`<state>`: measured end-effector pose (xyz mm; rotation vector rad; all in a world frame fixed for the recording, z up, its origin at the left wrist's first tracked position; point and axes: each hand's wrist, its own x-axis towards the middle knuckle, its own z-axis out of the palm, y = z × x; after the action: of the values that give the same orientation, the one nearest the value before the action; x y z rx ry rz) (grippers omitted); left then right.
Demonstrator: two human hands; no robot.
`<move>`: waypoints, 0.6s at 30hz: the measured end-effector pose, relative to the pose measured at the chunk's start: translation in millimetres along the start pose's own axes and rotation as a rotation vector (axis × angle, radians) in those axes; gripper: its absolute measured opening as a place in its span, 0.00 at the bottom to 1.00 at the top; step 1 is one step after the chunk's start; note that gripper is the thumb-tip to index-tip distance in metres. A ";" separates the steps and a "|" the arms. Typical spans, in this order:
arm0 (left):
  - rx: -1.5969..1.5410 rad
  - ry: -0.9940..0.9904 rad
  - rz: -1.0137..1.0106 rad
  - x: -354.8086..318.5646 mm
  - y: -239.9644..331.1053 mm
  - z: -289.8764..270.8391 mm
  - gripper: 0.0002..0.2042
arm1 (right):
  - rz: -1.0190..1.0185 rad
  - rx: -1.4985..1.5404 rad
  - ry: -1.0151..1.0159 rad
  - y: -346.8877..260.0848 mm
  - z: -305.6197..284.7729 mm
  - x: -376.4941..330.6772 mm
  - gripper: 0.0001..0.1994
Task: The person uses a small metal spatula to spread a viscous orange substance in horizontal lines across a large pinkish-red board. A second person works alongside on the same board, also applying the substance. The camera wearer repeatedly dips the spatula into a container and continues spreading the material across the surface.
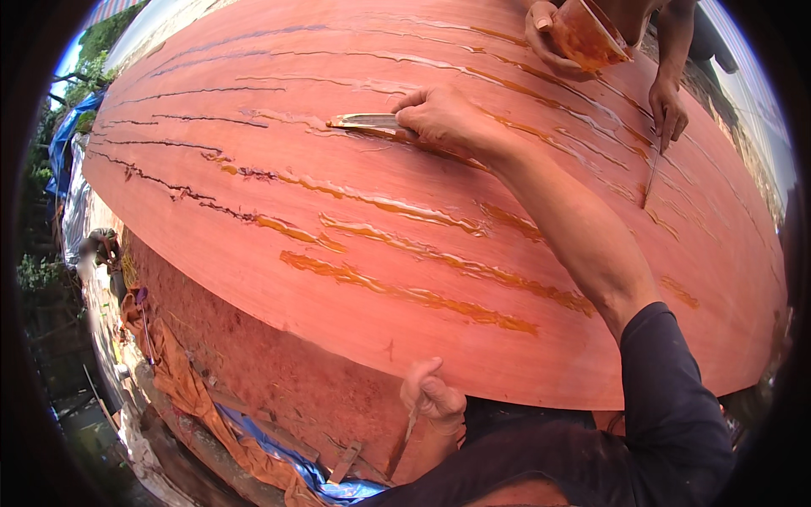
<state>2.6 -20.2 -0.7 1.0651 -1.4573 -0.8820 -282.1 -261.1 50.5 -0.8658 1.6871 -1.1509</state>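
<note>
Across the view spreads a large reddish wooden slab (pixel 405 338) with long cracks, many filled or smeared with glossy amber paste (pixel 405 291). My right hand (pixel 443 122) reaches over its middle, closed on a flat grey scraper (pixel 367 124) with a pale edge. The scraper lies low along a crack, its far end pointing left. Near the slab's front edge, my left hand (pixel 435 395) is closed around a thin brown stick (pixel 407 435) that slants downward. What the stick's upper end is like is hidden by my fingers.
Opposite, a co-worker's hand (pixel 553 42) grips a cup of orange paste (pixel 587 38); their other hand (pixel 667 110) holds a thin tool (pixel 650 177) against the slab. Below left are reddish ground (pixel 253 317), orange cloth (pixel 182 384) and blue sheeting (pixel 279 439). Another person (pixel 103 245) crouches farther off.
</note>
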 end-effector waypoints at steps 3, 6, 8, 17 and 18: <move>0.018 -0.026 0.012 0.6 -1.3 -4.2 0.18 | 0.070 0.096 -0.032 -15.7 8.7 7.8 0.10; 0.043 -0.003 0.017 -0.8 -4.3 -4.0 0.18 | 0.116 0.207 -0.092 -34.5 4.9 7.1 0.12; 0.022 0.022 0.033 -1.7 -5.6 -1.6 0.18 | 0.092 0.302 -0.142 -44.8 0.5 -1.9 0.12; 0.057 0.116 -0.099 12.1 9.1 9.8 0.23 | -0.003 0.597 -0.149 -6.4 -72.8 -184.3 0.07; 0.075 0.114 -0.115 12.9 8.3 7.7 0.24 | 0.040 0.630 -0.117 6.6 -78.7 -213.6 0.04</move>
<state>-6.5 -29.9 10.0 1.2449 -1.3535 -0.8385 -279.2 -43.6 118.0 -0.4836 1.1302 -1.4559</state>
